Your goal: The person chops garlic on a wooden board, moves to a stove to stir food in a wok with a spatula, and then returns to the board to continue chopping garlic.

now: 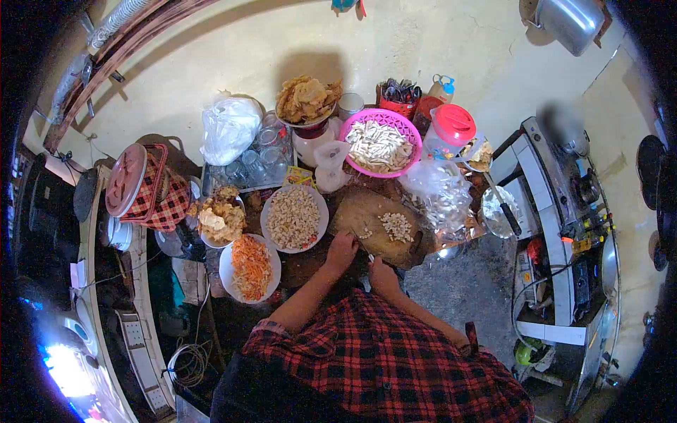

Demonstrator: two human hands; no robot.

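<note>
My left hand (343,250) rests at the near left edge of a wooden cutting board (356,208), its fingers bent and closed. What they hold, if anything, is too small to make out. Close by on the right, my right hand (383,275) is closed around what looks like a small knife (371,259), mostly hidden by the fingers. Diced whitish pieces (396,227) lie in a pile on the board, with a few more by my left fingertips. Left of the board stands a plate of similar diced pieces (294,217). Behind it, a pink basket (347,156) holds whitish strips.
A plate of shredded orange and white vegetables (252,269) and a bowl of fried food (223,218) stand left. Glasses (268,156) fill a tray behind. A plastic bag (441,190) and a red-lidded jug (453,128) are right, before the stove (546,183).
</note>
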